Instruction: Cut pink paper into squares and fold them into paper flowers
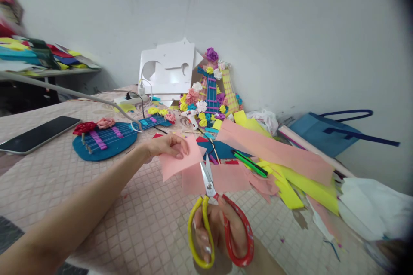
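Observation:
Between the fingers and thumb of my left hand (171, 145) is a square-cut sheet of pink paper (185, 159), raised a little off the table. My right hand (222, 223) grips scissors (209, 184) with one yellow and one red handle. Their blades are slightly parted and point away from me, close to the right edge of the pink paper. Another pink strip (222, 178) lies on the table beneath the blades. Whether the blades touch either piece, I cannot tell.
A blue guitar-shaped craft (106, 139) lies left, near a black phone (40, 133). A white glue gun (191, 118) rests among paper flowers. A green cutter knife (250, 163) sits on pink and yellow paper strips (300, 182). A blue bag (329, 133) leans at the wall.

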Demonstrator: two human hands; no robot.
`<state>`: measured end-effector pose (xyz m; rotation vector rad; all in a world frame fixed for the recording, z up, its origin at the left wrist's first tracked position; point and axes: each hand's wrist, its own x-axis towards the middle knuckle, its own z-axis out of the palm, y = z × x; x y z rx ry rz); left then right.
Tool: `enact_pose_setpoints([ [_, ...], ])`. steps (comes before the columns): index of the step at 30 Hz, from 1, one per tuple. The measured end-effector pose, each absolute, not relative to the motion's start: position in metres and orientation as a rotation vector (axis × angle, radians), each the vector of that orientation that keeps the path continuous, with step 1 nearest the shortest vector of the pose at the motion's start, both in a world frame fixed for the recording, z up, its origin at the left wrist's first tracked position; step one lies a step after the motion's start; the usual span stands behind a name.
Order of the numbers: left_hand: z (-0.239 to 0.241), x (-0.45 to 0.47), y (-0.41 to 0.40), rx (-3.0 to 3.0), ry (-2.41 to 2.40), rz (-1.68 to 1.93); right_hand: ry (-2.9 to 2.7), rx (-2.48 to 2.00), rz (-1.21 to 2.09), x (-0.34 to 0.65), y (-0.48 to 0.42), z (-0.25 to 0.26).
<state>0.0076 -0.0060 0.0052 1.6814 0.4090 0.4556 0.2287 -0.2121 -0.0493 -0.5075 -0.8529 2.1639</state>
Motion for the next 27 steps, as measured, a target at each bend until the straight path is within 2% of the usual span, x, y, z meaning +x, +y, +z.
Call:
enact_pose_setpoints([
  [8,0.01,0.009,-0.01,1.779,0.347,0.444,-0.852,-0.499,2.205,0.231,-0.213,-0.056],
  [18,0.009,0.008,-0.008,1.767,0.377,0.472,-0.87,-0.569,2.266,0.245,-0.209,-0.039],
  [27,0.009,0.005,-0.004,1.775,0.374,0.475,-0.878,-0.531,2.375,0.24,-0.193,-0.064],
])
